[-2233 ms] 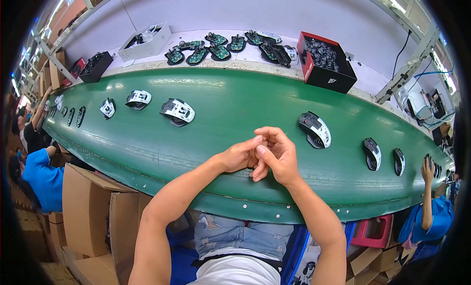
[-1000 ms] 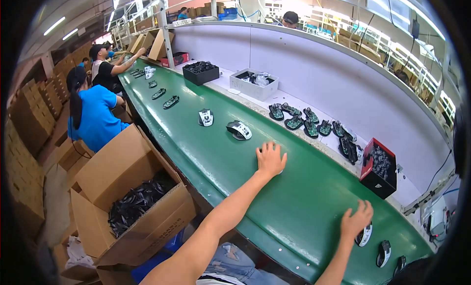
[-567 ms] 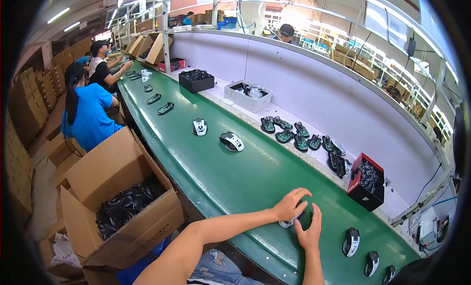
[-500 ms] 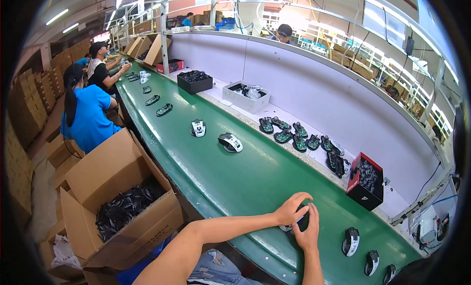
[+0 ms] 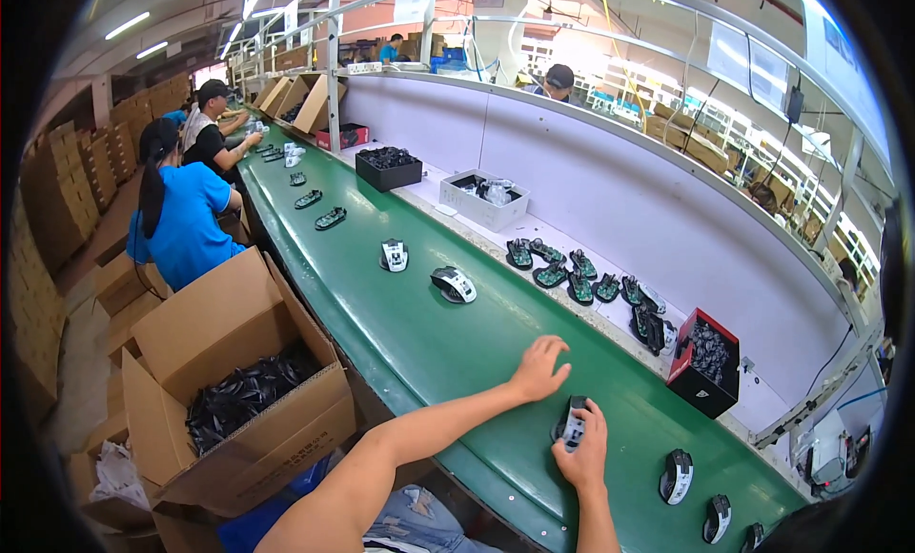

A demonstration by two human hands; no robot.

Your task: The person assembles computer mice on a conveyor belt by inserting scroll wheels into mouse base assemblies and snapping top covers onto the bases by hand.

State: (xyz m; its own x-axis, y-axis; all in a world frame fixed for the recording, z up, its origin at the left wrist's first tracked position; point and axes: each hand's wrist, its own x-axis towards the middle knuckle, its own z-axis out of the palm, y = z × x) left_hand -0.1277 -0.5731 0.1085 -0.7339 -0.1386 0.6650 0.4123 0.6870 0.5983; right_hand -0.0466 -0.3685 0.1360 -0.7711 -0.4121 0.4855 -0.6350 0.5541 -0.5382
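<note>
My right hand (image 5: 583, 458) is closed around a black and grey-white computer mouse (image 5: 573, 425) at the green work surface; fingers and thumb cover part of it. To the left and a little farther off, my left hand (image 5: 539, 370) hovers over the green surface with its fingers apart, holding nothing. Right of my right hand lie several more mice, the nearest a black and white mouse (image 5: 677, 477). Up the line sit another black and white mouse (image 5: 454, 284) and a whiter one (image 5: 394, 256).
Mouse bases with green circuit boards (image 5: 580, 284) lie along the far ledge, beside a red and black box (image 5: 703, 362) of dark small parts. A grey-white box (image 5: 485, 199) stands farther left. At my left is an open carton (image 5: 276, 439) of black parts; a person in blue (image 5: 195, 215) sits beyond it.
My left hand has come off the mouse and moved left and away, its fingers opening. My right hand keeps hold of the mouse. The view has shifted slightly.
</note>
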